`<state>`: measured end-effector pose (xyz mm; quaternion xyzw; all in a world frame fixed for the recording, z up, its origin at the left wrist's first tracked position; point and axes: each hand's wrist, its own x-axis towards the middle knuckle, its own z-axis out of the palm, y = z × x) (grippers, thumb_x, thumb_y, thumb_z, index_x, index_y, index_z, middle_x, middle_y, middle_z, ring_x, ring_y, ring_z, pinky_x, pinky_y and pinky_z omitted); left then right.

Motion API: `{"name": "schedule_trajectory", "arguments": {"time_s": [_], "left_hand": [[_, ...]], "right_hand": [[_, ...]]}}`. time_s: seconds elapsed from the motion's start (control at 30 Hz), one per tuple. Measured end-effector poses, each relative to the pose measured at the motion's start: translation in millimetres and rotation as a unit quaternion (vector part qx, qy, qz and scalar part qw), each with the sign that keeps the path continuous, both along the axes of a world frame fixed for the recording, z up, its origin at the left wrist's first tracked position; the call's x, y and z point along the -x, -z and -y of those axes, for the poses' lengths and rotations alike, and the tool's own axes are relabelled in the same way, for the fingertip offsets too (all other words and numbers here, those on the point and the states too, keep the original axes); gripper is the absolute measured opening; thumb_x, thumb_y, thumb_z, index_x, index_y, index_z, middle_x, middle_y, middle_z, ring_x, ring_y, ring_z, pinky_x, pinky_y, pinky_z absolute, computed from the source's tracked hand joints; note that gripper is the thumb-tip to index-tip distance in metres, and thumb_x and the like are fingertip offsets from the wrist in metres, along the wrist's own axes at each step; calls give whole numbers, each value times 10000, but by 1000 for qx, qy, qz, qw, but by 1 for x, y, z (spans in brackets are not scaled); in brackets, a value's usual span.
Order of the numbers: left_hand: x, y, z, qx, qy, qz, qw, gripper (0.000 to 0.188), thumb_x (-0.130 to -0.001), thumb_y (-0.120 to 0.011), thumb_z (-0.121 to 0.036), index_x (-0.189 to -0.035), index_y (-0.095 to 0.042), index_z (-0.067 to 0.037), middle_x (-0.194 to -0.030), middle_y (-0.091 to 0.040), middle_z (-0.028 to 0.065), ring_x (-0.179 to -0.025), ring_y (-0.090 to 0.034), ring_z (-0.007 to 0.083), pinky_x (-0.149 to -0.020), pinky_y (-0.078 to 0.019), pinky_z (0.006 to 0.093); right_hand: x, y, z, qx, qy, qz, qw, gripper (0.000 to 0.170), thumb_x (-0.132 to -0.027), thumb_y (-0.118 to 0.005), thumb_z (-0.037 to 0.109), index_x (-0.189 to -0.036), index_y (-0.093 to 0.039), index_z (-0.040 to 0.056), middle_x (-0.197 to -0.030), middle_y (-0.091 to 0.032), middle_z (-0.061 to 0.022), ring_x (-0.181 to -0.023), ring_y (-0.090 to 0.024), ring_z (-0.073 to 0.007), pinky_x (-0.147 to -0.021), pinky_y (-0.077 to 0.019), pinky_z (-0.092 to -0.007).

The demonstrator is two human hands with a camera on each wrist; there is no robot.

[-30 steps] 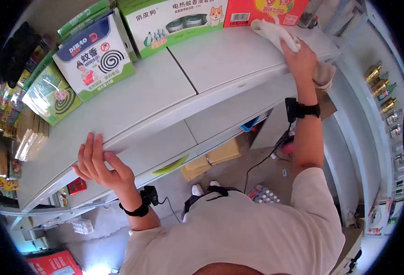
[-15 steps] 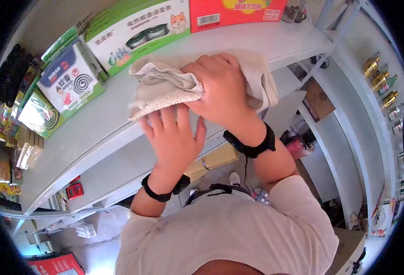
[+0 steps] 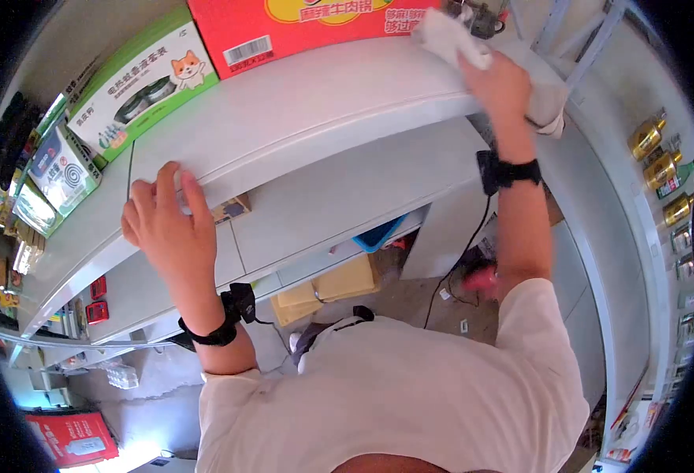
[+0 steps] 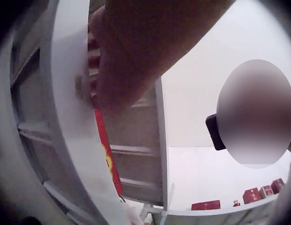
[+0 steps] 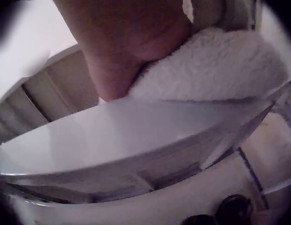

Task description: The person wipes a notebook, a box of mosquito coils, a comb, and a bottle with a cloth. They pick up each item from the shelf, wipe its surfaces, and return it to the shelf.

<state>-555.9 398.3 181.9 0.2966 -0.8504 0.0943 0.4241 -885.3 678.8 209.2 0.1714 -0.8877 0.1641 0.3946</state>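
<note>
In the head view a pale cloth point(image 3: 451, 41) lies at the right end of the upper white shelf point(image 3: 323, 87), part of it hanging by the front edge. The right hand point(image 3: 500, 88) presses on it and grips its folds. In the right wrist view the fluffy cloth point(image 5: 211, 68) spreads beside the hand point(image 5: 131, 47) on the shelf surface. The left hand point(image 3: 169, 225) rests with extended fingers on the shelf's front edge, holding nothing. In the left wrist view that hand point(image 4: 112, 61) is dark against the shelf edge.
A red box point(image 3: 299, 35), a green-and-white box point(image 3: 142, 91) and a mosquito-coil box point(image 3: 63, 173) line the back and left of the shelf. Bottles point(image 3: 664, 169) stand on shelving at the right. Below are a lower shelf point(image 3: 347, 189) and yellow cardboard point(image 3: 327, 292).
Half a second ago both hands were close together at the cloth mid-shelf. The right hand and cloth have since moved right, the left hand left. The view has shifted rightward along the shelf.
</note>
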Motion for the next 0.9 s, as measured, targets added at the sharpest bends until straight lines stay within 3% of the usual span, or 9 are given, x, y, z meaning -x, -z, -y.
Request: {"name": "schedule_trajectory", "arguments": {"time_s": [0.07,0.13,0.17,0.27,0.4,0.53,0.67,0.87,0.9], "left_hand": [[24,-2,-10,8,87,-24,996,213,-876,-597,-265,-1054,-668,-172,-1001,-604,44,-954,-550,253,-923,-356,444],[59,0,-27,93,93,-41,990,200,-877,-580,-245,-1038,-677,-179,-994,-618,19,-924,-562,219,-879,-351,417],[71,6,-35,135,99,-46,985,196,-878,-571,-236,-1030,-682,-182,-990,-625,6,-910,-569,202,-858,-349,404],[94,24,-47,124,55,-84,987,197,-871,-556,-211,-993,-710,-191,-969,-659,-38,-876,-587,161,-822,-331,366],[99,27,-40,146,83,-121,978,204,-866,-551,-207,-955,-733,-189,-938,-684,-57,-810,-587,138,-800,-311,329],[98,27,-44,141,69,-111,981,219,-874,-531,-207,-947,-736,-184,-941,-690,-54,-794,-584,142,-793,-304,321],[102,27,-46,124,48,-116,984,226,-877,-516,-212,-931,-733,-186,-936,-688,-59,-782,-576,146,-786,-300,324],[101,29,-42,141,39,-112,983,217,-857,-529,-213,-937,-730,-193,-929,-685,-65,-771,-567,143,-780,-294,324],[101,29,-40,145,38,-114,982,217,-857,-532,-215,-943,-730,-192,-935,-687,-64,-777,-571,142,-784,-299,324]], "right_hand": [[-12,7,19,-90,-28,-56,994,505,-742,-644,520,-1052,-703,125,-889,-692,-125,-847,-670,-319,-789,-488,-474],[-44,10,44,-87,-101,-102,986,489,-689,-699,446,-1053,-685,119,-876,-668,-117,-854,-650,-323,-811,-475,-444],[-64,8,55,-80,-157,-99,979,481,-663,-727,402,-1053,-682,126,-887,-665,-104,-879,-640,-313,-846,-458,-443],[-95,11,69,-35,-280,-100,954,474,-612,-777,313,-1042,-682,136,-900,-661,-85,-906,-623,-299,-903,-427,-426],[-57,8,43,25,-337,-87,937,454,-597,-802,292,-1001,-699,114,-893,-675,-109,-878,-635,-326,-867,-465,-426],[21,1,-19,71,-149,48,985,486,-710,-742,478,-969,-717,67,-895,-700,-191,-834,-676,-377,-743,-535,-442],[93,1,-79,57,-16,26,998,644,-780,-609,639,-1047,-707,61,-875,-707,-192,-885,-675,-380,-807,-516,-472],[133,-21,-103,32,121,126,984,624,-806,-578,635,-1047,-717,77,-918,-704,-204,-905,-670,-398,-813,-514,-466],[135,-16,-99,26,111,102,988,648,-802,-576,648,-1043,-710,61,-944,-695,-221,-919,-665,-397,-814,-507,-467]]}}
